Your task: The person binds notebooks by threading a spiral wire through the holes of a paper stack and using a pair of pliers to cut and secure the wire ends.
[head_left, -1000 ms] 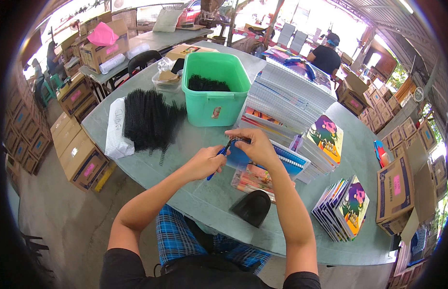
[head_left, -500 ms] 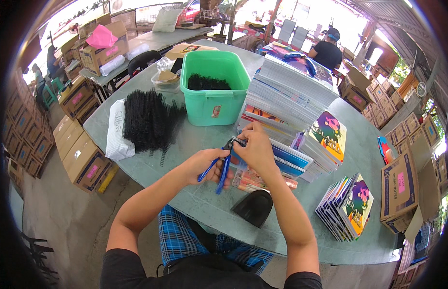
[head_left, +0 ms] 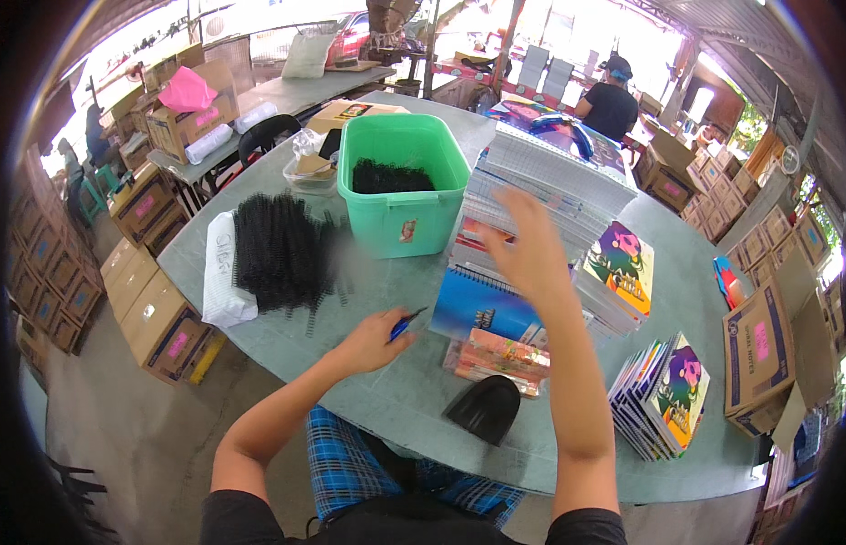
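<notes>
left hand (head_left: 367,345): closed around blue-handled pliers (head_left: 403,325), over the table (head_left: 378,404)
pliers: in that grip, tip toward the blue notebook (head_left: 477,304)
right hand (head_left: 532,250): blurred, thumb and fingers parted, in front of the notebook stack (head_left: 532,173); cannot tell whether it touches
both hands: well apart
green bin (head_left: 405,227): beyond them, black coils (head_left: 391,177) inside
coil pile (head_left: 282,250): left of the bin, beside a white bag (head_left: 225,282)
</notes>
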`<state>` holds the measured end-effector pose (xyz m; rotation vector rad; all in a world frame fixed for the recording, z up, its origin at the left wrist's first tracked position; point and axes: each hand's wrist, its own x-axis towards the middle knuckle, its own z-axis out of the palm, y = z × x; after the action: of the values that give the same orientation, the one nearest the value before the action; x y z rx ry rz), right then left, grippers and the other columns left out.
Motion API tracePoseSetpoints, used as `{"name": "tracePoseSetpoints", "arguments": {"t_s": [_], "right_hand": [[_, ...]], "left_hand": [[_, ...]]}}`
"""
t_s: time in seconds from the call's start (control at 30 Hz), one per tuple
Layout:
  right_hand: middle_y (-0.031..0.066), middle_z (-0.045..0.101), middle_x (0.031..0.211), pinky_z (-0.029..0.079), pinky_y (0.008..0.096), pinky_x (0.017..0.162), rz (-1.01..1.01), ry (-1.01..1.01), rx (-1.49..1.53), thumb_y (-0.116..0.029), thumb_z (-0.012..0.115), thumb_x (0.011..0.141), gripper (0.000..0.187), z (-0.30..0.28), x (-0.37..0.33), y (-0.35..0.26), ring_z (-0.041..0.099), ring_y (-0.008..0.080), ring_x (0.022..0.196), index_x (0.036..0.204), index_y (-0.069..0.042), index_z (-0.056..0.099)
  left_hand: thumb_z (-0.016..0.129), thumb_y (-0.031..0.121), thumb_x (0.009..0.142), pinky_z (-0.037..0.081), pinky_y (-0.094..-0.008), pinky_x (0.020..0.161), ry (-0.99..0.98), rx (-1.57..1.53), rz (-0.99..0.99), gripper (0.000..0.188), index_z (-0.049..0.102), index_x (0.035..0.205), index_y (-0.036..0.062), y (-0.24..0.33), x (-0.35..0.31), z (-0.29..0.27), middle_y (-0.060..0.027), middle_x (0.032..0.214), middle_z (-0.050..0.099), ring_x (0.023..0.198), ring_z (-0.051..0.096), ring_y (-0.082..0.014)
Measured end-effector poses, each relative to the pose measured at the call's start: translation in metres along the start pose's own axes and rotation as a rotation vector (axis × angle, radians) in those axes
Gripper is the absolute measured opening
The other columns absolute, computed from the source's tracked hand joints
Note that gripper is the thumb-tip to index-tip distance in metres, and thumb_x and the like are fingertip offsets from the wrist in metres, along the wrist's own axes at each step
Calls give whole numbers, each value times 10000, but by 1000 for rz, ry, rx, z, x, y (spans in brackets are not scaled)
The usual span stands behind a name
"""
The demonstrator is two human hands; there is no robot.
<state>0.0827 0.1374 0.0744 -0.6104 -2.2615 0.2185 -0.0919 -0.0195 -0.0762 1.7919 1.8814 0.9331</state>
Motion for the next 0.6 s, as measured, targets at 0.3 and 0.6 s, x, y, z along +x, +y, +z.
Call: {"name": "tracePoseSetpoints", "arguments": {"t_s": [0.3,0.6], "right_hand": [[95,561,1105,423,389,836,-135,-107,-314,-111,561,807,300,-6,-166,11,534,272,1009,1106,-85,574],[74,611,974,463,288,754,228,308,-30,31,605,774,204,-249,-166,67,587,175,839,975,-9,610]], "left_hand": [[656,224,735,336,-425,794,275,529,78,384,535,1062,63,-46,1,53,-127,962,513,925,469,-310],[632,246,769,338,-415,821,356,494,169,421,529,1121,40,-53,1,60,-124,970,508,940,463,-309]]}}
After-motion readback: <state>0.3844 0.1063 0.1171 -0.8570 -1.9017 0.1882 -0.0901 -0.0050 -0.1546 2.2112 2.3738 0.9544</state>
